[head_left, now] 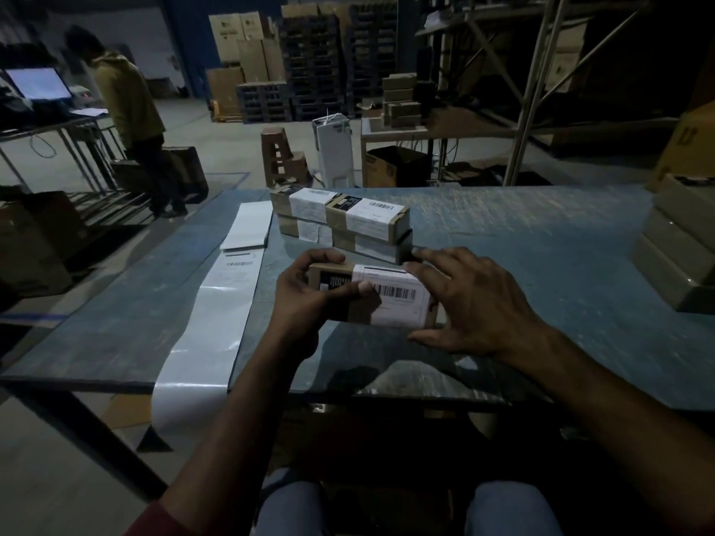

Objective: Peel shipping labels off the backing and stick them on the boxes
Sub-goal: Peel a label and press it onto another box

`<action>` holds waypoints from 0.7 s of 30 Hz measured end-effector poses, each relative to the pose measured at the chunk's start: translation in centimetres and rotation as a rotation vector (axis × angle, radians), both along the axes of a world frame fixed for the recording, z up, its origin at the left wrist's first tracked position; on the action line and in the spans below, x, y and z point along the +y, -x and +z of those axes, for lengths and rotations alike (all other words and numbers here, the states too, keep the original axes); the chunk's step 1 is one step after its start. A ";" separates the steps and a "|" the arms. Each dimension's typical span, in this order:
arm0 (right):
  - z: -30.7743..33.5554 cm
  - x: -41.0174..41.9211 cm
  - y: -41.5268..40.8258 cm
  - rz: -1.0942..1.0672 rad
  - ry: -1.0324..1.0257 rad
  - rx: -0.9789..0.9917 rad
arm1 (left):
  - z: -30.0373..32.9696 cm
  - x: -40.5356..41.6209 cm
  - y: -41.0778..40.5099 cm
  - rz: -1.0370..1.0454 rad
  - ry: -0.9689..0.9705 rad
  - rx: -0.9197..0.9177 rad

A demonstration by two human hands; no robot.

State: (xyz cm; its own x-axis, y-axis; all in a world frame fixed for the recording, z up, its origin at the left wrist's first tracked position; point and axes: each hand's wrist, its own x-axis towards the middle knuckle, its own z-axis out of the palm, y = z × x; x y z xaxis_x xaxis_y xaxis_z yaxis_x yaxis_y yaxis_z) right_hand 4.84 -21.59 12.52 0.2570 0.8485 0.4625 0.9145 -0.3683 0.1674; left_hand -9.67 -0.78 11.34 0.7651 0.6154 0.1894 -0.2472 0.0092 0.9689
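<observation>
Left hand (309,299) gripping box (371,295) end; right hand (468,299) open, flattening label (394,292). Box seeming light, rigid; gripping by ends best.

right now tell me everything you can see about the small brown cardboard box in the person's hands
The small brown cardboard box is oblong, with a black printed panel near its left end. A white shipping label with a barcode wraps over its top and front face. It sits low over the grey-blue table, just in front of a stack of labelled boxes. The left hand grips its left end, thumb on the label's edge; the right hand presses along its right end, fingers spread.
</observation>
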 end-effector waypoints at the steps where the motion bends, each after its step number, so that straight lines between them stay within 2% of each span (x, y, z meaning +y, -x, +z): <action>1: -0.1 0.0 -0.1 -0.022 -0.009 -0.007 | -0.1 0.3 0.0 0.000 0.042 0.032; 6: -0.5 1.3 -0.9 0.139 -0.114 0.096 | -0.4 2.3 -0.4 0.061 0.131 0.150; 9: 0.4 2.9 -1.8 0.155 -0.148 0.141 | 0.0 3.8 -1.5 0.045 0.154 0.183; 11: 1.5 4.0 -2.8 0.188 -0.213 0.246 | 0.8 4.9 -2.7 0.072 0.223 0.155; 13: 2.7 5.2 -4.5 0.207 -0.283 0.390 | 1.5 6.0 -3.8 0.123 0.359 0.046; 16: 4.4 7.3 -7.3 0.120 -0.439 0.554 | 1.1 6.9 -5.6 0.234 0.454 -0.060; 21: 6.0 12.0 -10.8 -0.094 -0.554 0.684 | -4.0 6.5 -7.9 0.341 0.356 0.075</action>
State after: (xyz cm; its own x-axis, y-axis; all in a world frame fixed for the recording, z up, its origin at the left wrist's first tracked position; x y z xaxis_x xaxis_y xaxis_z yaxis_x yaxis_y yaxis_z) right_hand 15.67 -9.60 18.51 0.6850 0.5094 0.5207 0.7111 -0.3124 -0.6299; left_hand -1.74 5.73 7.31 0.5125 0.8494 -0.1262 -0.2234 0.2738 0.9355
